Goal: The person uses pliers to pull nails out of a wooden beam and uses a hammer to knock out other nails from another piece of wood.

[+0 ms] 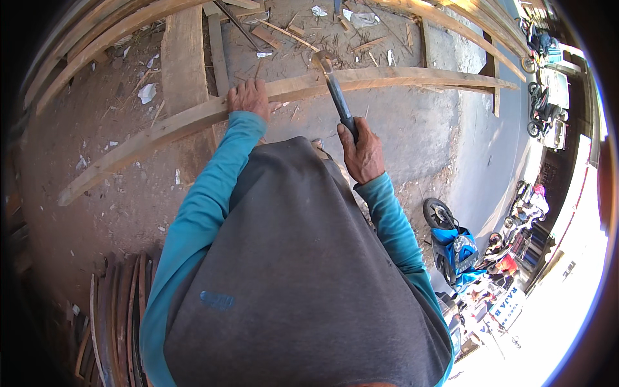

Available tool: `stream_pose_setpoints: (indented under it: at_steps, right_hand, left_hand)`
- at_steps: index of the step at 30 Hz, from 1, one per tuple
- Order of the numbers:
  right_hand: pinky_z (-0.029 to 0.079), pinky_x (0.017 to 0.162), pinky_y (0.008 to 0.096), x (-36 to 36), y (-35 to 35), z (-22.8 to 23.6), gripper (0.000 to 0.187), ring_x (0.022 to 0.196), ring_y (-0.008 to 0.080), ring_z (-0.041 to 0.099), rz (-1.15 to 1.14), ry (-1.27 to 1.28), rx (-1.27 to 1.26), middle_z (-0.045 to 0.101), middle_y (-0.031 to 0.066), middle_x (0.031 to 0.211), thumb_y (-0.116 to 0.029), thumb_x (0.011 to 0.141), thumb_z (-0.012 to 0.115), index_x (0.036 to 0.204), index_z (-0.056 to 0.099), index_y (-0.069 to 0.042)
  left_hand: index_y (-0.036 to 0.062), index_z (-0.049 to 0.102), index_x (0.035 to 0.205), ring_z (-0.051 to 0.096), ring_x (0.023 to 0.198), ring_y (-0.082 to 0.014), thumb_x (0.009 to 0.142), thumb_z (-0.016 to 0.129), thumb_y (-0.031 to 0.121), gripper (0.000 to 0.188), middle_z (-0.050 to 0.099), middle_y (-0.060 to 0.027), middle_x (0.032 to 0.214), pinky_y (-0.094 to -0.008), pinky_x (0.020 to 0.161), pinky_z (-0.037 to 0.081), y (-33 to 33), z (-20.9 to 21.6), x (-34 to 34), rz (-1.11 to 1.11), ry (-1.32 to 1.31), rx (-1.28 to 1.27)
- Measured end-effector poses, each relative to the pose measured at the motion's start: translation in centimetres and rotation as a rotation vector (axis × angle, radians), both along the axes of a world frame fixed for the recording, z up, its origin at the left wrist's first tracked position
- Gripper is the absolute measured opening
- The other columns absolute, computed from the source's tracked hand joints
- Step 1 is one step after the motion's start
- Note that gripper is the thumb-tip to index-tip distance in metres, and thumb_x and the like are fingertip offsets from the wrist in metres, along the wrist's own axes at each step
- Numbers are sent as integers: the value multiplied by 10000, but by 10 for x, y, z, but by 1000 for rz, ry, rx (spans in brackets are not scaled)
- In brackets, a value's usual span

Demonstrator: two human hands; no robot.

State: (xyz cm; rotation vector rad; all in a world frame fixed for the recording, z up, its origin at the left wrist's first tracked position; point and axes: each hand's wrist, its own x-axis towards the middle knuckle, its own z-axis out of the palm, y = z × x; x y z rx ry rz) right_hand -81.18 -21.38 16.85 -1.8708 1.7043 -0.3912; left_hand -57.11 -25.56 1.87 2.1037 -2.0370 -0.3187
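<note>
The dusty ground (412, 135) spreads beneath everything, littered with chips and splinters. Across it, from lower left to upper right, runs a long wooden beam (148, 137), its line bowed by the lens. At the lower left stands a stack of thin boards (119, 316), close beside the person's left sleeve. A wide plank (184, 58) passes beneath the beam, crossing it near the left hand. Off to the right is a blue motorcycle (454, 248), well apart from the wood.

The hammer (338, 98) slants up over the beam, its head near the far edge; whether it touches the wood, I cannot tell. The right hand (363, 153) has its fingers wrapped around the dark handle. The left hand (248, 98) lies on the beam, fingers bent over it; how firmly they press, I cannot tell. A white scrap (147, 93) lies beyond the beam.
</note>
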Motion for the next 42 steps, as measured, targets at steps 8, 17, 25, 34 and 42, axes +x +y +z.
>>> stream_pose_setpoints:
  at_steps: [8, 17, 25, 34, 42]
  right_hand:
    - [472, 611, 461, -18, 5, -4, 314, 691, 437, 625, -70, 16, 126, 597, 250, 722, -289, 982, 613, 1038, 525, 7]
    - [469, 575, 507, -9, 15, 7, 281, 658, 485, 604, -83, -75, -174, 589, 248, 694, -267, 991, 595, 1057, 483, -18]
    - [433, 556, 477, -14, 11, 17, 305, 630, 465, 578, -159, -32, -95, 568, 227, 676, -302, 1012, 577, 963, 468, -21]
    - [451, 585, 416, -6, 31, -6, 340, 600, 307, 573, -211, -64, 15, 577, 177, 684, -326, 986, 622, 978, 558, 8]
    - [393, 544, 306, -3, 83, -42, 418, 607, 107, 452, -310, -202, 139, 513, 27, 664, -395, 984, 618, 916, 571, 15]
  left_hand:
    - [97, 548, 1039, 554, 995, -297, 677, 828, 482, 597, 585, -98, 1006, -446, 860, 377, 5, -2, -3, -1, -11, -25]
    - [97, 546, 1050, 552, 1016, -296, 675, 832, 473, 603, 584, -99, 1031, -444, 862, 374, 11, 0, -3, 4, -14, -57]
    - [96, 547, 1028, 562, 1013, -303, 675, 831, 478, 593, 593, -101, 1020, -445, 856, 375, 4, -7, 1, -7, 16, -82]
    - [87, 559, 1071, 573, 1046, -314, 711, 797, 540, 626, 611, -117, 1081, -445, 886, 394, -3, 5, 5, 3, -1, 82]
    - [112, 522, 1345, 494, 1288, -303, 710, 831, 489, 801, 552, -125, 1353, -458, 1108, 330, 1, 1, 57, -159, 309, -93]
